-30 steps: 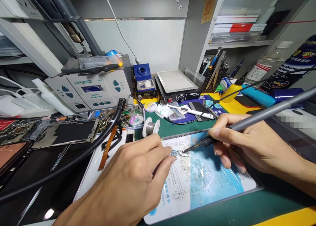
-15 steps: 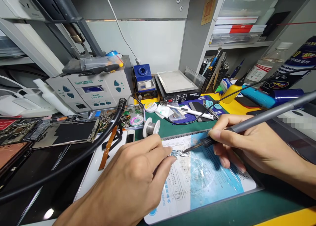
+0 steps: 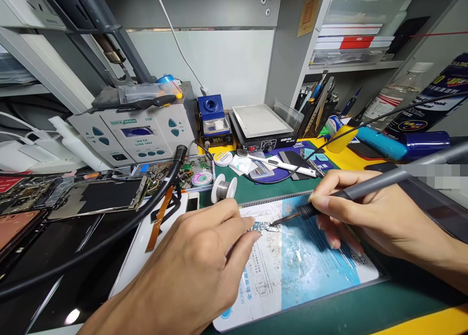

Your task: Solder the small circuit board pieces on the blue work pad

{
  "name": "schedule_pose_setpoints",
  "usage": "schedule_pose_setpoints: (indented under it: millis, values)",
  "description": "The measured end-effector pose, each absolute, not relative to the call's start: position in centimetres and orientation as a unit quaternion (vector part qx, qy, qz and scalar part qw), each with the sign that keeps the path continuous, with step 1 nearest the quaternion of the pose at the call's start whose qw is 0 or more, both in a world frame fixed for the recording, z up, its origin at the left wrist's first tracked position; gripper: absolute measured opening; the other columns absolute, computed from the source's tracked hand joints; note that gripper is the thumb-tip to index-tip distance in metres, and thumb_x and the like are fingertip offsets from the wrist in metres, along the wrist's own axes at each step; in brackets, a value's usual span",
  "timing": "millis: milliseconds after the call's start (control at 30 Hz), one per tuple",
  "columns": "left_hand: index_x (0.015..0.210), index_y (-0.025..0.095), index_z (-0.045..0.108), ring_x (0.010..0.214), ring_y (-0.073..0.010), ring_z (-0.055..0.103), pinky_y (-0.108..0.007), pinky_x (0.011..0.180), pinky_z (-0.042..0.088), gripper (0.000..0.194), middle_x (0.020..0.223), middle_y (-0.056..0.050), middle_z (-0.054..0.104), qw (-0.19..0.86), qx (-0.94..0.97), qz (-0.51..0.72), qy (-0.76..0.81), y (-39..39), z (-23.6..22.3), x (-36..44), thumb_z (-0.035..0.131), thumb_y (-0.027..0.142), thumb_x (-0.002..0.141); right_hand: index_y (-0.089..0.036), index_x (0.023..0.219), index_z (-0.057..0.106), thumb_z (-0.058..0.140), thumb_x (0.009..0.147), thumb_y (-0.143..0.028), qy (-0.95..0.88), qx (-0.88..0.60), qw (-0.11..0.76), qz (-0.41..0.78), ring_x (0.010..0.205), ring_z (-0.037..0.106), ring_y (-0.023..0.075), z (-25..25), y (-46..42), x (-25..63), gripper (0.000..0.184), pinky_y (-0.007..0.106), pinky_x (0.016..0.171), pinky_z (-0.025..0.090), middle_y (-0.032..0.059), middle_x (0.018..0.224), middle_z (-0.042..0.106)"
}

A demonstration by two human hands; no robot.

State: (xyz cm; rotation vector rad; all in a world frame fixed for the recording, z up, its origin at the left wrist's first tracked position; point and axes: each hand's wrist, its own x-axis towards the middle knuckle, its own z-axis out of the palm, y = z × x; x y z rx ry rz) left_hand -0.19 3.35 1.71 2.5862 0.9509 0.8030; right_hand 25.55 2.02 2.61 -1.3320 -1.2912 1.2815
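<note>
The left hand (image 3: 190,271) runs off the bottom edge at 7 o'clock, its fingertips (image 3: 252,222) hiding part of the small circuit board (image 3: 266,226), whose components are too small to tell. A pixelated patch (image 3: 435,176) blurs whatever lies at 3 o'clock; the right edge cuts off the spray can (image 3: 427,98) at 2 o'clock.

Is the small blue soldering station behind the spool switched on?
On, it seems: the soldering station shows lit digits on its small display, though the exact reading is hard to make out.
</note>
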Motion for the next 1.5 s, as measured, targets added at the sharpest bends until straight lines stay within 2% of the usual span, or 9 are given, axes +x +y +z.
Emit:
schedule_pose_setpoints:
  millis: [1000,1300,1500]
  values:
    - [0.1,0.015,0.075,0.063,-0.0137,0.051,-0.03,0.058,0.039,0.019,0.073,-0.001,0.056,0.151,0.89,0.284,0.324,3.44,1.55,-0.14,0.057,0.012,0.095,-0.021,0.064,0.07,0.083,0.067,-0.026,-0.528,-0.549,0.428,0.487,0.028,0.05,0.0105,2.89,1.94,25.35,0.014,0.015,0.025,0.04,0.002,0.047,0.067]
    - [0.101,0.017,0.074,0.064,-0.0132,0.051,-0.029,0.059,0.039,0.017,0.074,0.0,0.056,0.143,0.892,0.281,0.325,3.44,1.37,-0.33,0.058,0.013,0.095,-0.022,0.063,0.07,0.078,0.077,-0.033,-0.55,-0.537,0.427,0.476,0.027,0.051,0.0105,2.74,1.99,25.52,0.02,0.013,0.024,0.039,0.0021,0.046,0.067]
    - [0.101,0.017,0.074,0.063,-0.0131,0.051,-0.029,0.058,0.038,0.018,0.073,0.0,0.055,0.138,0.892,0.285,0.323,3.45,1.45,-0.32,0.058,0.011,0.095,-0.022,0.064,0.07,0.078,0.077,-0.034,-0.548,-0.536,0.429,0.477,0.026,0.049,0.0092,2.65,1.92,25.47,0.02,0.013,0.023,0.038,0.0009,0.046,0.067]
